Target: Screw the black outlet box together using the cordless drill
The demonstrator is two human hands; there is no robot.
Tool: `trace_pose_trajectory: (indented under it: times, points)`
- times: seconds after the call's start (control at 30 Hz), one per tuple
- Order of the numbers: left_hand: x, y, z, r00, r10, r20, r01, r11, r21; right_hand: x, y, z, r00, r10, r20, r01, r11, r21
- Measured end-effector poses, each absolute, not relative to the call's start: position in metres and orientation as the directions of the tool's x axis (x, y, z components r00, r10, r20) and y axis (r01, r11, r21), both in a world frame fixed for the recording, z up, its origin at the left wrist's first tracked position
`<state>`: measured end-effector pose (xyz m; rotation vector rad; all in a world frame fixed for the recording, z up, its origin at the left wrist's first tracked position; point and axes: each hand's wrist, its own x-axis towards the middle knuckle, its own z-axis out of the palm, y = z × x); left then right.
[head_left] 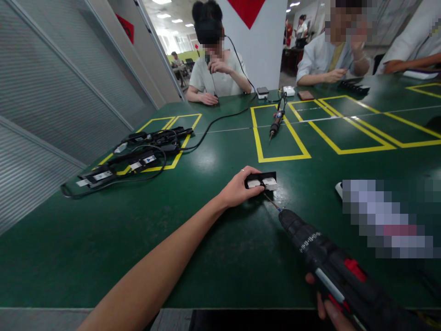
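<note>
On the table (234,262), corded strips (151,158) lie left of the part (269,183), a screwdriver (276,122) behind.

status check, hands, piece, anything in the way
Left hand gripping black strip with white blocks. Right hand holding drill, bit angled toward strip. Left thumb near bit's tip; contact unclear.

Bright ceiling lights (163,16), soft glare on green tabletop (213,257).

No word can be read for certain. White numbers (310,241) ring the collar (303,232) of the black drill (339,264), too blurred to make out surely. Print on the white label (103,175) at left is too small; the red wall sign (124,28) bears an unreadable dark mark.
</note>
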<state>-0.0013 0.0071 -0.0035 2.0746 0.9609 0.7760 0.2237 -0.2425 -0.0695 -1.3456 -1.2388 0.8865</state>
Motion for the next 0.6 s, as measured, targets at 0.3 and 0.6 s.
trace_pose_trajectory:
  times: [0.3, 0.6]
  points:
    - [0.0, 0.007, -0.002, 0.545, 0.81, 0.218, 0.403, -0.481, 0.779, 0.222, -0.238, -0.053, 0.104, 0.992, 0.069, 0.276, 0.038, -0.96]
    - [-0.001, 0.008, -0.002, 0.55, 0.805, 0.223, 0.406, -0.491, 0.771, 0.223, -0.239, -0.056, 0.144, 0.98, 0.135, 0.387, 0.07, -0.92]
